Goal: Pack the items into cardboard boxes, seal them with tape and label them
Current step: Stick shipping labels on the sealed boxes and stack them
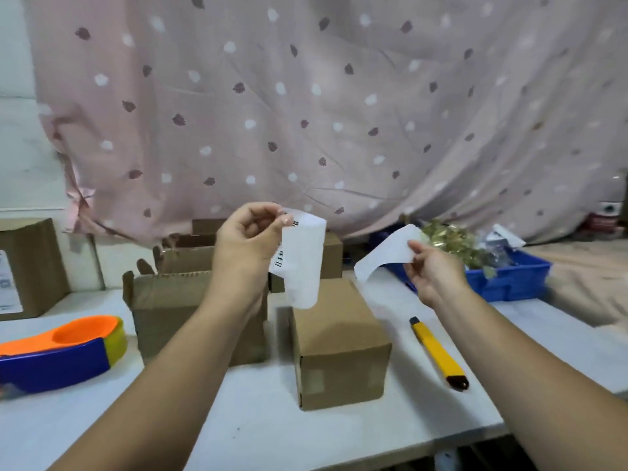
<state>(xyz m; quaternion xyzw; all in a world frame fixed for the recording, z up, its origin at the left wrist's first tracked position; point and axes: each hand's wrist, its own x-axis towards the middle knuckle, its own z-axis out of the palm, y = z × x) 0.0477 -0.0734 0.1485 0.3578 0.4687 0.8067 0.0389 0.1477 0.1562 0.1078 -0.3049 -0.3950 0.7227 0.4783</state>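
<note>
Two hands are up over the table [272,433]. The left hand [248,239] pinches the top of one label [302,266] between thumb and forefinger; the label hangs curled above the shut box [339,341], its barcode only partly showing. The right hand [431,270] pinches one paper strip [384,253], held apart from the label.

The shut box stands between the forearms. One open box [170,300] sits just behind the left arm, which hides part of it. More boxes crowd behind that; I cannot count them surely. Another box [30,266] is cut off at the left edge.

There is one knife [438,351], one tape dispenser [61,351] that is partly out of view, and one blue tray [509,282] whose gold contents are too blurred to name.
</note>
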